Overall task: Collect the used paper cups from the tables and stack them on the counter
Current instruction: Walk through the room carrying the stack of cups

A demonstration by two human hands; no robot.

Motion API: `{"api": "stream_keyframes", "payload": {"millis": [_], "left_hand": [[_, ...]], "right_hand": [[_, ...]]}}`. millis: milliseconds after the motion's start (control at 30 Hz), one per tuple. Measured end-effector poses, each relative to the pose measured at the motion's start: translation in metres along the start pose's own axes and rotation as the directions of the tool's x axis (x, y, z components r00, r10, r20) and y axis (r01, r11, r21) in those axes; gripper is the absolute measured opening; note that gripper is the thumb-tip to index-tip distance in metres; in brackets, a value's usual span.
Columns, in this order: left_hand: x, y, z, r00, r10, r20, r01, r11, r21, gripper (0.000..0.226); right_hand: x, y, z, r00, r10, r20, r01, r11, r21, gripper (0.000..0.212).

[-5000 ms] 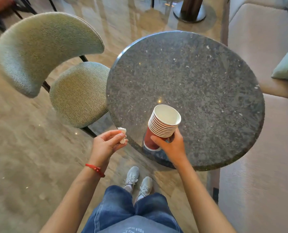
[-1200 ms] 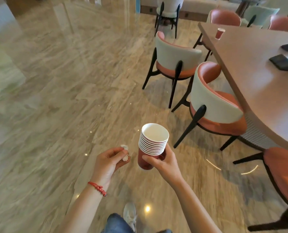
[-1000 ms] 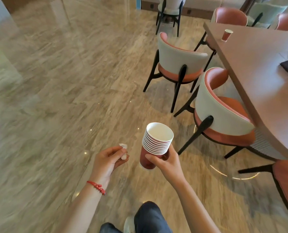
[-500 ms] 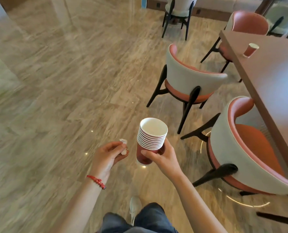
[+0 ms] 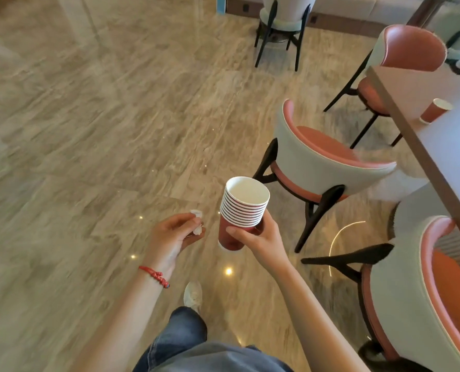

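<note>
My right hand [image 5: 261, 238] grips a stack of several red paper cups [image 5: 241, 210] with white rims, held upright at chest height over the floor. My left hand [image 5: 173, 236] pinches a small crumpled white tissue [image 5: 197, 222] just left of the stack. One more red paper cup [image 5: 435, 110] stands alone on the brown table [image 5: 443, 146] at the right, near its long edge.
Chairs with pink seats and pale backs line the table's left side: one [image 5: 322, 162] just ahead of the stack, one [image 5: 422, 294] at the lower right, one [image 5: 406, 52] farther back. A pale chair [image 5: 282, 20] stands at the top. Polished stone floor spreads left.
I have left the round stone table and walked along the long brown table. The chairs and the lone cup have come closer. Both hands hold the same things as before.
</note>
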State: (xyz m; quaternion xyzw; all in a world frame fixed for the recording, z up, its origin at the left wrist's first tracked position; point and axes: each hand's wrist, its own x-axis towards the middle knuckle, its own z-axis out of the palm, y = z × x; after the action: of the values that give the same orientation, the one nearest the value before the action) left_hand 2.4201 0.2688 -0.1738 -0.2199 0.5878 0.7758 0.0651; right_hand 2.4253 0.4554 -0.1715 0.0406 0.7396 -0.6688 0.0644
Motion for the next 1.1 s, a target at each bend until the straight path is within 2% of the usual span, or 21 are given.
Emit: {"api": "stream_keyframes", "payload": {"millis": [200, 433, 633, 867, 1100], "left_hand": [[0.120, 0.070, 0.003, 1.000, -0.013, 0.026, 0.012, 1.000, 0.009, 0.010], [0.237, 0.105, 0.027, 0.997, -0.069, 0.040, 0.066, 0.996, 0.056, 0.012], [0.357, 0.134, 0.060, 0.996, -0.084, 0.040, 0.081, 0.995, 0.062, 0.008], [0.484, 0.202, 0.117, 0.998, -0.043, 0.045, 0.042, 0.999, 0.027, 0.013], [0.590, 0.248, 0.151, 0.995, -0.062, 0.084, 0.058, 0.997, 0.045, 0.014]], "right_hand": [[0.127, -0.032, 0.030, 1.000, 0.007, -0.028, -0.006, 1.000, 0.007, 0.065], [0.241, -0.036, 0.040, 0.997, 0.054, -0.046, -0.054, 0.998, 0.020, 0.061], [0.369, -0.038, 0.032, 0.996, 0.059, -0.063, -0.057, 0.998, 0.033, 0.057], [0.516, -0.070, 0.008, 0.996, 0.057, -0.075, -0.055, 0.998, 0.026, 0.058], [0.633, -0.089, -0.004, 0.992, 0.054, -0.112, -0.048, 0.997, 0.054, 0.056]]}}
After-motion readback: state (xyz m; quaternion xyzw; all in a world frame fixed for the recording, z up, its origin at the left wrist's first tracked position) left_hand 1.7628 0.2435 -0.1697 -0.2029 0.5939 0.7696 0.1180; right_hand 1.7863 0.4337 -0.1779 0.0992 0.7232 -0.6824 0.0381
